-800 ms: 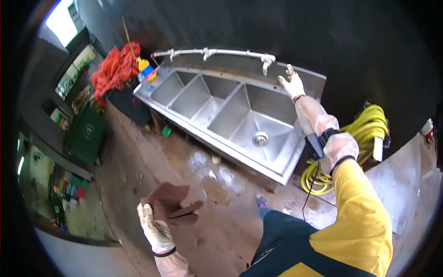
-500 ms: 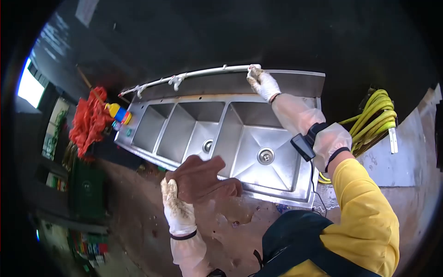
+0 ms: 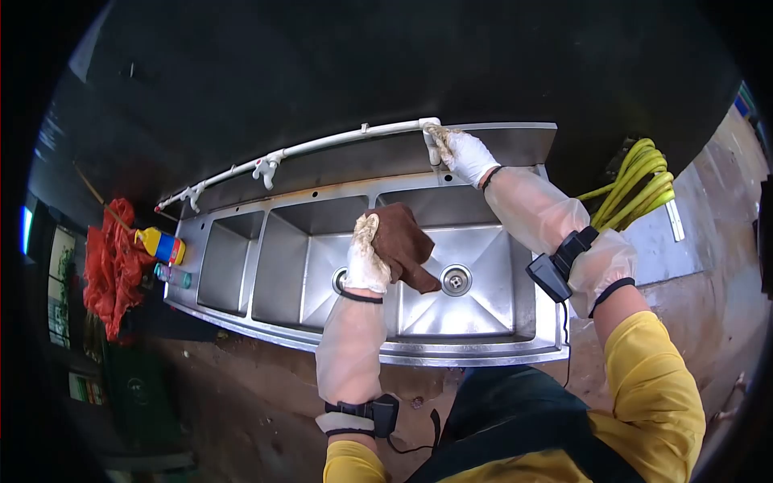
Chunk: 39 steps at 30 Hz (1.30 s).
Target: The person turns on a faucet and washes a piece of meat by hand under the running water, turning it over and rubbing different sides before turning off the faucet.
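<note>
My left hand (image 3: 366,256), in a soiled white glove, is closed on a bunched brown cloth (image 3: 404,245). It holds the cloth over the divider between the middle and right basins of a three-basin stainless steel sink (image 3: 459,350). The gloved fingers of my right hand (image 3: 465,154) wrap round the right end of a white pipe (image 3: 354,133) along the sink's back. That end bends downward, partly covered by my fingers. Two white taps (image 3: 266,171) hang from the pipe farther left.
A yellow and blue bottle (image 3: 165,246) and a teal-tinted container (image 3: 173,276) stand at the sink's left end, beside red plastic sheeting (image 3: 113,266). A coiled yellow hose (image 3: 640,185) hangs to the right. Behind the sink rises a dark wall (image 3: 322,64).
My left hand has brought the brown cloth up and right, from in front of the sink to above its basins. My right hand stays at the pipe's end, and the view has shifted.
</note>
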Tool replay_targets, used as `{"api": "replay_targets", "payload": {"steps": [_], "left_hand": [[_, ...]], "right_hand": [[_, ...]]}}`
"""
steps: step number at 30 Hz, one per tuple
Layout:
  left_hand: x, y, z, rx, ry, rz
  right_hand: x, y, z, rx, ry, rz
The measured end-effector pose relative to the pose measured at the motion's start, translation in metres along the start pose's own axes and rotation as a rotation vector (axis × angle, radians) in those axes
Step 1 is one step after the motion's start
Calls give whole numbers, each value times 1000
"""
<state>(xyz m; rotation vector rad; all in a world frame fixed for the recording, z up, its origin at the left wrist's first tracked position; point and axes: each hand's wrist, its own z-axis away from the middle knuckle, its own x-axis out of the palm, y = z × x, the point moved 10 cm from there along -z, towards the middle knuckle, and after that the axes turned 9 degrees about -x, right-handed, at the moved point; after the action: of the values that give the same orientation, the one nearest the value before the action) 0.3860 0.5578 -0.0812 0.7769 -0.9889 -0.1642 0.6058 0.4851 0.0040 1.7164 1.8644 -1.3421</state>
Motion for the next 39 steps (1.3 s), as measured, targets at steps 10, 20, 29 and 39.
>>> {"api": "replay_targets", "payload": {"steps": [10, 20, 29, 39], "left_hand": [[-33, -72, -143, -160, 64, -223], [8, -120, -163, -367, -87, -527], [-13, -116, -161, -310, -174, -999], [-101, -91, -168, 71, 219, -1245]], "right_hand": [[14, 28, 12, 26, 64, -337], [96, 63, 92, 118, -216, -247], [153, 99, 115, 659, -429, -899], [174, 130, 137, 1079, -122, -1252]]}}
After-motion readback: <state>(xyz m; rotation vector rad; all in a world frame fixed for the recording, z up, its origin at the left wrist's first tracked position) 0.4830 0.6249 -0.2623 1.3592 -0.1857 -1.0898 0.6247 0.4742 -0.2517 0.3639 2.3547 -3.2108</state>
